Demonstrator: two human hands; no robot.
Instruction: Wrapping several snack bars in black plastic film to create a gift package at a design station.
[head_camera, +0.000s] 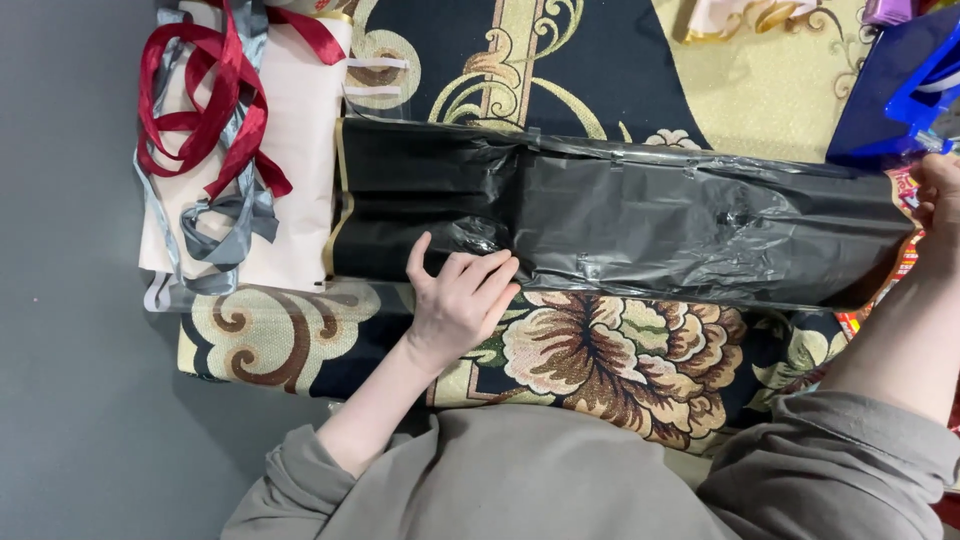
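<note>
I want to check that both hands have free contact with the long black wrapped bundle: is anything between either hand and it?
Nothing visible does. The left hand lies flat on the near edge of the black bundle, fingers directly on the plastic. The right hand is at the bundle's far right end, at the picture's edge, so its contact cannot be told.

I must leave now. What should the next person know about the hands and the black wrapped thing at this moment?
Left hand: flat, fingers pressing the near edge of the long black plastic-wrapped bundle.
Right hand: at the bundle's right end; its grip is not clear.
The bundle lies across the patterned floral cloth.
Red ribbon and grey ribbon lie unused on pale paper, left of it.
Done: black plastic covers the bundle. Not yet tied.
</note>
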